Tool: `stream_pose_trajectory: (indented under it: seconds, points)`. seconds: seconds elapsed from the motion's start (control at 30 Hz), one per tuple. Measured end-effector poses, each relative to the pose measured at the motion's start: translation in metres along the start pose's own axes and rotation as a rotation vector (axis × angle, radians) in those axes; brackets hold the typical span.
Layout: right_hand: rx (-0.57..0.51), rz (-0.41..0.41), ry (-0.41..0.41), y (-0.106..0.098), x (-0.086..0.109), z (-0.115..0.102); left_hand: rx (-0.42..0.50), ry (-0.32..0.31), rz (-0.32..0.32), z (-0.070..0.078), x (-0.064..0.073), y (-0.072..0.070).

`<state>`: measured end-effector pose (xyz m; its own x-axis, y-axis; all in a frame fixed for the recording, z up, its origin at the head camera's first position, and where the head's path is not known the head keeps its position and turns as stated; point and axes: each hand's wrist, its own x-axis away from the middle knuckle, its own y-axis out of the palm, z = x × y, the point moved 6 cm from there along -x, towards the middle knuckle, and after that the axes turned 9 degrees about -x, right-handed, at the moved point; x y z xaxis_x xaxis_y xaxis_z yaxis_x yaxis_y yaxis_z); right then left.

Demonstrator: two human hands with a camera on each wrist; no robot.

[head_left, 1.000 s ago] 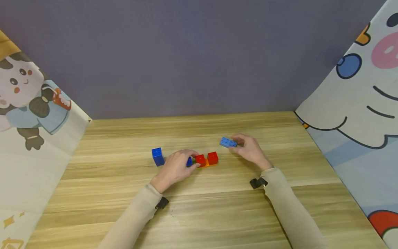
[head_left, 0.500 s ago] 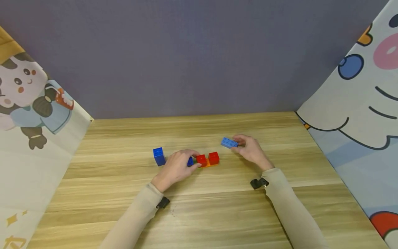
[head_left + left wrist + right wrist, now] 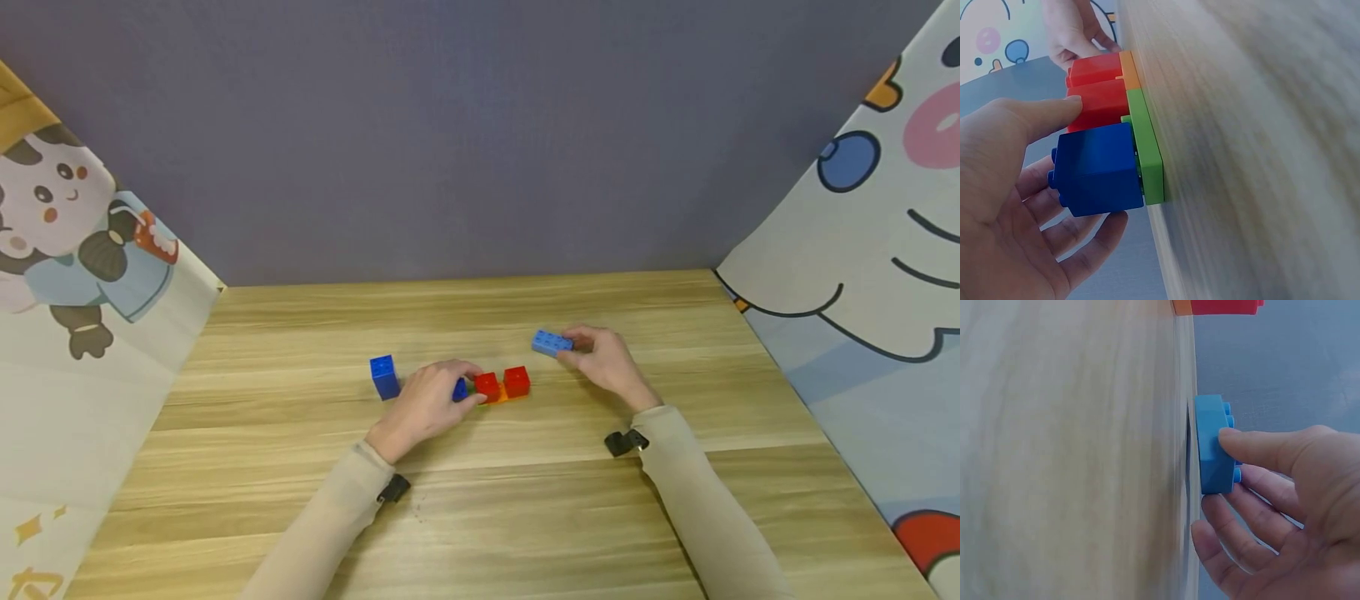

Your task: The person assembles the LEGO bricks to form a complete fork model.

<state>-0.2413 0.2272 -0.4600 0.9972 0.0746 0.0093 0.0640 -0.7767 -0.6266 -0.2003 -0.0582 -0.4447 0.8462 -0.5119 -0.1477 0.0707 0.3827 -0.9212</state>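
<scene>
My left hand point(image 3: 427, 404) pinches the nearer red brick point(image 3: 1100, 103), its thumb on one side and fingers behind, partly hidden. That brick and a second red brick point(image 3: 517, 381) stand on a low row made of an orange plate point(image 3: 1130, 70) and a green plate point(image 3: 1150, 153). A dark blue brick point(image 3: 1094, 169) stands on the green plate, within the curve of my left hand. To the right, my right hand point(image 3: 606, 367) grips a light blue eight-stud brick point(image 3: 1212, 447) at one end between thumb and fingers, low over the table, studs up.
A separate tall dark blue block point(image 3: 385, 378) stands upright on the wooden table point(image 3: 487, 517), left of my left hand. A grey panel point(image 3: 465, 150) rises along the table's back edge. Printed cartoon panels flank the table on both sides.
</scene>
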Motion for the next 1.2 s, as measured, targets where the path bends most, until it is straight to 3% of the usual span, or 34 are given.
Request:
stream_pose_trajectory:
  seconds: [0.43,0.7,0.93,1.2]
  points:
    - [-0.068,-0.012,0.011,0.0,0.003,-0.013,0.003,0.007,-0.001,0.0,-0.001,-0.001]
    - [-0.137,-0.03,-0.049,0.001,0.013,-0.031,0.01,0.019,0.006,-0.001,-0.002,-0.001]
    - [-0.188,-0.056,-0.022,0.002,0.022,-0.039,0.022,0.007,-0.015,-0.003,-0.003,-0.002]
    - [-0.249,-0.102,-0.089,0.006,0.036,-0.059,0.015,0.002,-0.021,-0.005,-0.005,-0.001]
